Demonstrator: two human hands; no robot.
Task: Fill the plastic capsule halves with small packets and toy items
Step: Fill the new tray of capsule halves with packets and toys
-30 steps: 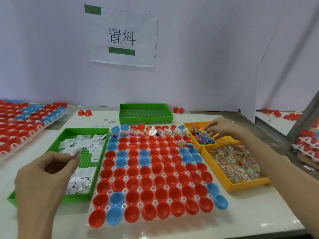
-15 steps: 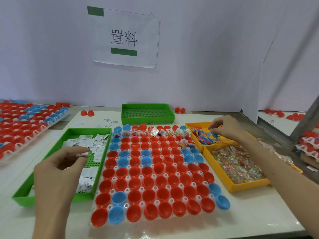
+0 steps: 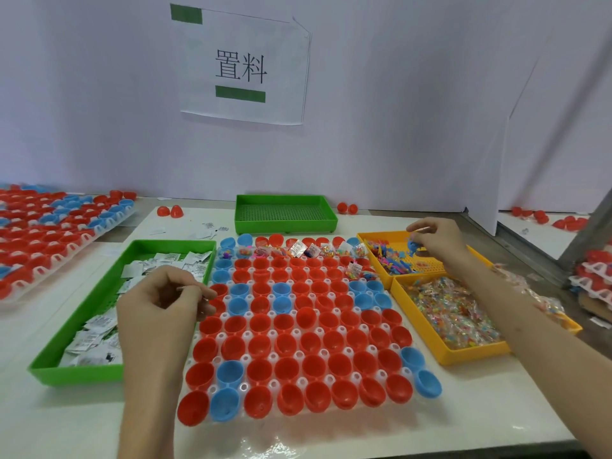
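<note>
Table [image 3: 480,409] across lower frame; capsule halves [image 3: 308,318] centre, mostly empty. Packets [image 3: 96,329] in green tray [image 3: 76,372], left. Left hand [image 3: 159,306] fingers curled tight, contents unclear. Right hand [image 3: 437,240] fingers pinch blue toy [image 3: 412,245] over yellow tray [image 3: 381,233], upper right. Risk: weak pinch drops toy between capsule halves.

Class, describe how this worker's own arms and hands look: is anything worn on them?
The left hand and right hand wear no gloves; no ring, watch or band shows. The left forearm and right forearm are bare to the frame edge, with no sleeve visible.
</note>
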